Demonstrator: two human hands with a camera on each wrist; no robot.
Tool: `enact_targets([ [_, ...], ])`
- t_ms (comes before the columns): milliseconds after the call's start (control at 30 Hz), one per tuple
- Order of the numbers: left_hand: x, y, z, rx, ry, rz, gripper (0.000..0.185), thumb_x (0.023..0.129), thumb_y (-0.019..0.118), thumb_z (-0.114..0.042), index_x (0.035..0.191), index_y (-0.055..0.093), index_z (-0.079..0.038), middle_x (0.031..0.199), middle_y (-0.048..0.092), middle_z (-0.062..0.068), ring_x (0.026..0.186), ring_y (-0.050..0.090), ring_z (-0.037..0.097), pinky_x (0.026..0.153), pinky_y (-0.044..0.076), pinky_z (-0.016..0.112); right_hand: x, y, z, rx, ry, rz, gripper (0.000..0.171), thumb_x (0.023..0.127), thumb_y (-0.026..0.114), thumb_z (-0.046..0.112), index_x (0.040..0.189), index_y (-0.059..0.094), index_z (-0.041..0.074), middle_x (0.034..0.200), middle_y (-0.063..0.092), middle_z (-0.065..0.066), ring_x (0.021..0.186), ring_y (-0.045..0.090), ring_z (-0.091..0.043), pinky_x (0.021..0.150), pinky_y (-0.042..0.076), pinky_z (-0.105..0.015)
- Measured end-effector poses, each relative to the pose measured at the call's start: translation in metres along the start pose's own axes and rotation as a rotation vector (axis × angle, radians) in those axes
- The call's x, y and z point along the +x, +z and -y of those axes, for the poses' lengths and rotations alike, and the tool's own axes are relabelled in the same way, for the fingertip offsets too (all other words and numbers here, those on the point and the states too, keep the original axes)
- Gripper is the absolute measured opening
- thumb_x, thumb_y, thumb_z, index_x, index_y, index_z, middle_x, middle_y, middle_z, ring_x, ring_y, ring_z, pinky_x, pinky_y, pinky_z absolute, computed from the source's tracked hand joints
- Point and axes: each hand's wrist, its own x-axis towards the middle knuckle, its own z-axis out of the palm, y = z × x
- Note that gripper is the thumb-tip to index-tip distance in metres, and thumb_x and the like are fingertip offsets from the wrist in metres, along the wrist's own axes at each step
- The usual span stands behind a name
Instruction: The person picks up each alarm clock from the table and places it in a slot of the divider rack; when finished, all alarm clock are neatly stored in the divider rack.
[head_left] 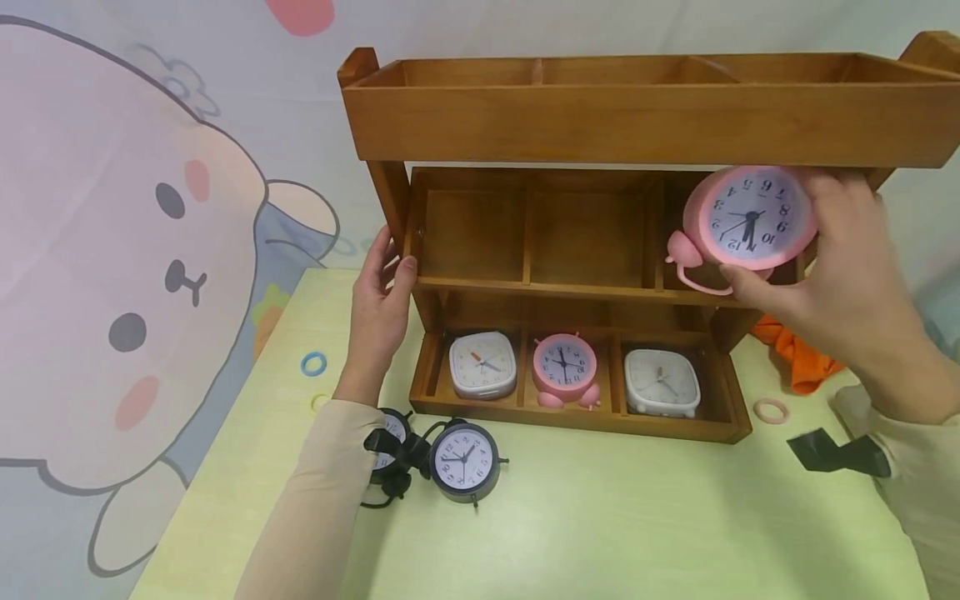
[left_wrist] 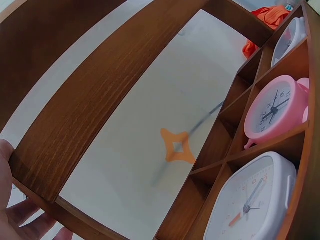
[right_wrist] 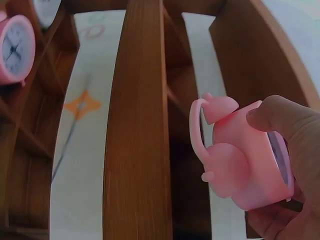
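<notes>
Black twin-bell alarm clocks: two on the tabletop (head_left: 600,525), outside the shelf; one (head_left: 464,459) in full view, the other (head_left: 393,427) partly covered by the left sleeve (head_left: 322,492). These seem to be what is left to shelve.
Bottom tier (head_left: 585,423): apparently done, one clock per compartment: left white clock (head_left: 483,365), small pink twin-bell clock (head_left: 565,364) with its bells toward the front, right white clock (head_left: 662,382).
Left hand (head_left: 381,308): grips the shelf's left post, thumb in front; probably steadying it.
Right hand (head_left: 847,275): pinches the large pink twin-bell clock (head_left: 756,215), thumb and fingers spread to its width.
Held clock: numerals upside down, tilted, at the opening of the middle tier's right compartment; whether it touches wood, I cannot tell. Its placing looks unfinished.
Middle tier (head_left: 472,237): no clock in the left or centre compartments.
Top tray (head_left: 645,125): no clock visible; its floor is mostly hidden.
</notes>
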Motion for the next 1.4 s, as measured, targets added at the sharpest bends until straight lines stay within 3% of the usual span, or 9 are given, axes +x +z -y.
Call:
enact_targets([
  [67,0.0,0.0,0.001,0.0,0.002,-0.002,0.057,0.102,0.046,-0.016,0.156,0.027,-0.01,0.155,0.039,0.015,0.139,0.043,0.031,0.115,0.036,0.041,0.005,0.0,-0.004,-0.02,-0.002,0.023,0.093,0.061,0.083,0.008,0.144,0.042,0.0,0.13,0.048,-0.031,0.117,0.04,-0.044,0.108,0.029,-0.055],
  [333,0.001,0.0,0.002,-0.013,0.015,0.0,0.057,0.102,0.046,-0.016,0.156,0.027,-0.01,0.155,0.038,0.016,0.139,0.043,0.033,0.115,0.036,0.042,0.013,0.002,-0.013,-0.115,-0.006,0.109,0.103,0.063,0.086,0.005,0.151,0.032,0.004,0.14,0.042,-0.03,0.123,0.039,-0.049,0.114,0.028,-0.06],
  [667,0.0,0.003,0.0,0.001,0.005,0.005,0.057,0.103,0.046,-0.016,0.156,0.027,-0.01,0.156,0.037,0.016,0.14,0.042,0.032,0.116,0.036,0.042,0.014,0.004,-0.029,-0.185,-0.031,0.257,0.105,0.064,0.087,0.004,0.151,0.029,0.0,0.141,0.04,-0.031,0.123,0.039,-0.047,0.106,0.036,-0.065],
  [867,0.001,0.005,0.001,0.008,0.004,0.01,0.057,0.103,0.046,-0.016,0.156,0.026,-0.009,0.156,0.037,0.015,0.14,0.042,0.032,0.116,0.035,0.042,0.011,0.005,-0.039,-0.212,-0.092,0.298,0.102,0.066,0.087,0.005,0.15,0.03,-0.002,0.141,0.04,-0.032,0.126,0.038,-0.048,0.108,0.034,-0.064],
  [1133,0.017,0.005,0.034,-0.001,0.031,-0.002,0.059,0.103,0.048,-0.023,0.157,0.026,-0.019,0.157,0.038,0.008,0.139,0.043,0.027,0.116,0.035,0.042,0.013,0.006,-0.04,-0.226,-0.104,0.329,0.102,0.07,0.087,0.011,0.152,0.027,0.0,0.145,0.037,-0.031,0.127,0.038,-0.047,0.106,0.035,-0.066],
  [1267,0.019,0.005,0.039,-0.004,0.047,-0.006,0.059,0.102,0.05,-0.028,0.156,0.028,-0.021,0.156,0.04,0.007,0.138,0.045,0.025,0.115,0.037,0.042,0.014,0.007,-0.041,-0.211,-0.112,0.335,0.101,0.073,0.085,0.013,0.153,0.026,-0.001,0.15,0.033,-0.031,0.131,0.036,-0.048,0.103,0.036,-0.067],
  [1400,0.019,0.005,0.04,-0.004,0.059,-0.008,0.059,0.102,0.05,-0.029,0.156,0.029,-0.019,0.155,0.04,0.007,0.138,0.046,0.026,0.115,0.037,0.042,0.013,0.01,-0.04,-0.228,-0.095,0.372,0.09,0.077,0.082,0.02,0.15,0.034,-0.003,0.157,0.025,-0.029,0.135,0.035,-0.051,0.101,0.038,-0.068],
])
